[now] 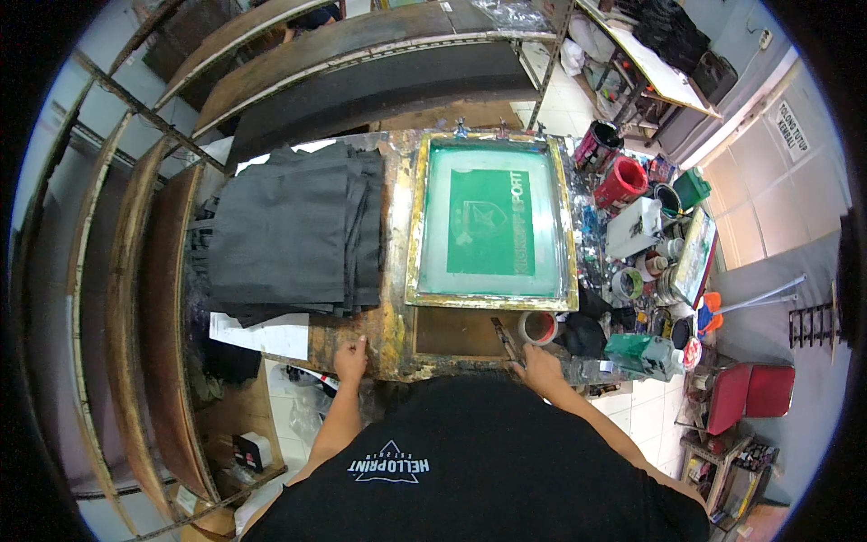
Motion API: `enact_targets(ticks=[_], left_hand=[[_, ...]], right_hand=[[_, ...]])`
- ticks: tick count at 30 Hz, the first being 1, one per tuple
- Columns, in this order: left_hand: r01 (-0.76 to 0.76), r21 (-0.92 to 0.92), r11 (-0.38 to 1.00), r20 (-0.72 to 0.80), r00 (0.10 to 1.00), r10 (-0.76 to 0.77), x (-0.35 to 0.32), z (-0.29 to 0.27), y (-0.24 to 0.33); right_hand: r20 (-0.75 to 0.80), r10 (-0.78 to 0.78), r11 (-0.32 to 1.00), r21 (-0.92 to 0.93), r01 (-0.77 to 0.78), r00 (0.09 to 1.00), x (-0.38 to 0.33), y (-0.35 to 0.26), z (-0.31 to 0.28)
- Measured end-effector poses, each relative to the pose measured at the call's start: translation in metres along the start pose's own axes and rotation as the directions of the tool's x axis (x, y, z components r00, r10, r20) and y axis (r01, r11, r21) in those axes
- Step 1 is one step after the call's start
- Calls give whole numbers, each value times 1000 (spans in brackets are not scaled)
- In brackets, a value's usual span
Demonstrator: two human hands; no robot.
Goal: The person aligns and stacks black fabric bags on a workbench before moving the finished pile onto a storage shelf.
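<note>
A screen-printing frame [415,226] with green mesh and a darker green design lies flat on the stained wooden table [393,348]. To its left sits a stack of black cloth [289,235]. My left hand [350,359] rests on the table's front edge below the cloth, fingers bent, holding nothing. My right hand [535,363] is at the front edge below the frame, closed on a thin dark tool [504,339] that points up toward the frame. A roll of tape [538,327] lies just beside that hand.
Paint pots, a red bucket [619,181], a white container [632,228], tape rolls and rags crowd the table's right side. White paper [262,336] lies under the cloth. Curved wooden racks [126,298] stand at the left and back. A red stool [754,393] is at the right.
</note>
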State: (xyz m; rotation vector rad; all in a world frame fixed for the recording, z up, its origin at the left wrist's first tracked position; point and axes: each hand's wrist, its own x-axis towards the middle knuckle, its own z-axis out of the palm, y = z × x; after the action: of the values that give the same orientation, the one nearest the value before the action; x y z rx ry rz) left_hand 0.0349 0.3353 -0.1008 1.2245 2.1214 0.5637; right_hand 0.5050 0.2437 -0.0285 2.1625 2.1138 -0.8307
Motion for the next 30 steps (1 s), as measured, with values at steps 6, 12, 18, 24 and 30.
enact_targets(ticks=[6, 12, 18, 24, 30], left_hand=[[-21, 227, 974, -124, 991, 51, -14, 4, 0], [-28, 311, 950, -158, 984, 81, -13, 13, 17], [-12, 388, 921, -159, 984, 79, -18, 17, 32], [17, 425, 905, -112, 993, 33, -14, 12, 28], [7, 408, 913, -82, 996, 29, -16, 11, 41]], right_hand=[[-160, -21, 1000, -20, 18, 987, 5, 2, 36], [-68, 101, 994, 42, -98, 993, 2, 7, 45], [-114, 58, 986, 159, -39, 992, -5, 21, 48], [-385, -110, 768, 552, 325, 916, -55, 45, 27], [-254, 677, 168, 967, 192, 691, -49, 42, -19]])
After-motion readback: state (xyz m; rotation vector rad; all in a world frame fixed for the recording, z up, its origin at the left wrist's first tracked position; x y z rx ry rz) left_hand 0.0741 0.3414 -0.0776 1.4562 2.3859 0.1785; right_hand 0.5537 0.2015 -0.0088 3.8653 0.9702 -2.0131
